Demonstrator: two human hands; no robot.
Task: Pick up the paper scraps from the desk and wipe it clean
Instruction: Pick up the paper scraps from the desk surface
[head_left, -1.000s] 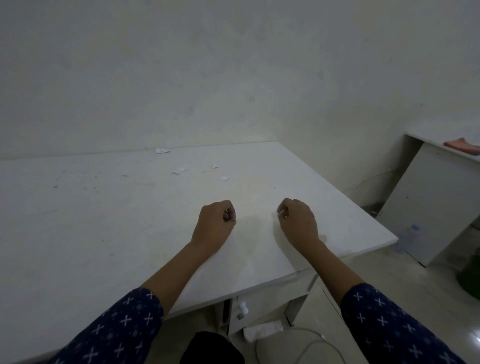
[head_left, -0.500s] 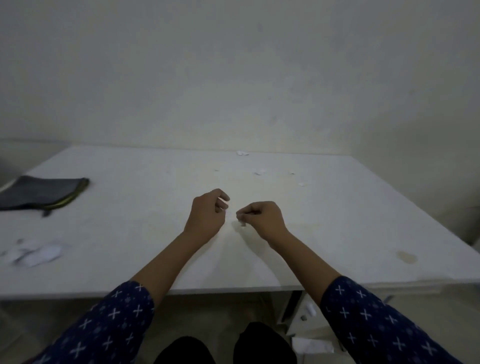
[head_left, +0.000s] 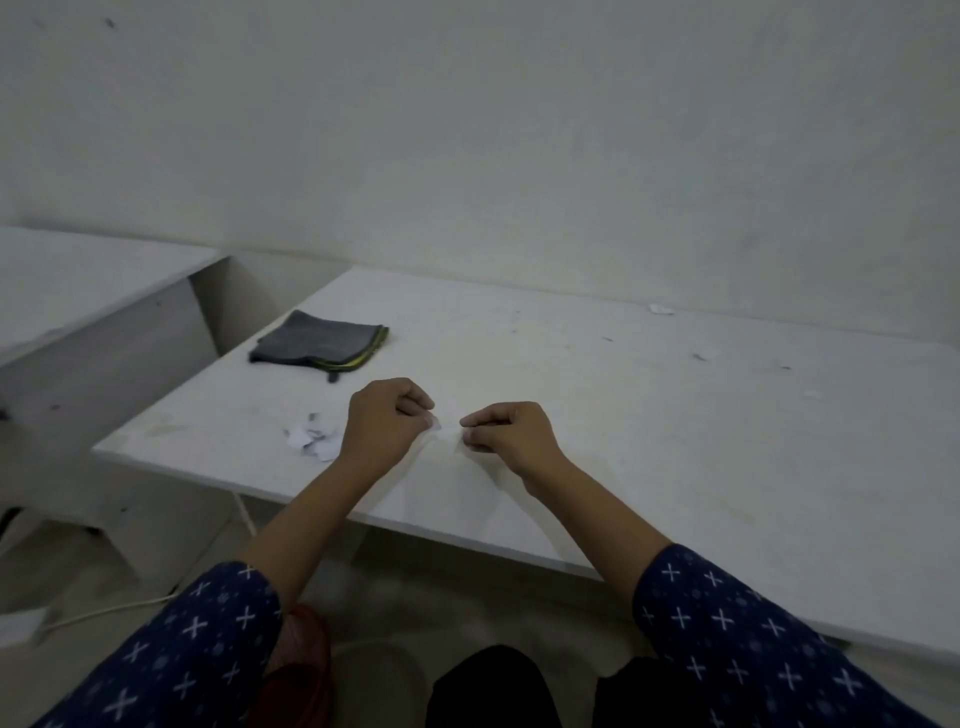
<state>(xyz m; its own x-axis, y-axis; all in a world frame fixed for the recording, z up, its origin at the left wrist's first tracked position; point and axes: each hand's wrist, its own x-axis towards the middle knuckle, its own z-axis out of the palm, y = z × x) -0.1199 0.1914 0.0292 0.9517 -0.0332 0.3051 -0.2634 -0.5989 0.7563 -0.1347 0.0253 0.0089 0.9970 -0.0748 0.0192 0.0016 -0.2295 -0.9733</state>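
Observation:
Over the white desk (head_left: 675, 467), near its front edge, both my hands hover with curled fingers, close together. My left hand (head_left: 387, 426) pinches a small white paper scrap (head_left: 435, 423) at its fingertips. My right hand (head_left: 506, 434) has thumb and fingers pressed together on what looks like a tiny scrap (head_left: 466, 439). A pile of paper scraps (head_left: 311, 441) lies just left of my left hand. Loose scraps lie farther off at the back right, one (head_left: 661, 309) by the wall and one (head_left: 701, 356) nearer. A folded grey cloth (head_left: 319, 345) rests at the desk's back left.
A second white desk (head_left: 78, 291) stands to the left, with a gap between the two. The wall runs along the desk's far edge. On the floor below are a white cable (head_left: 104, 613) and a red object (head_left: 306, 649).
The view has swung left: the grey cloth and the scrap pile now sit near the middle, and the left desk has come into sight. My hands stay curled and close together.

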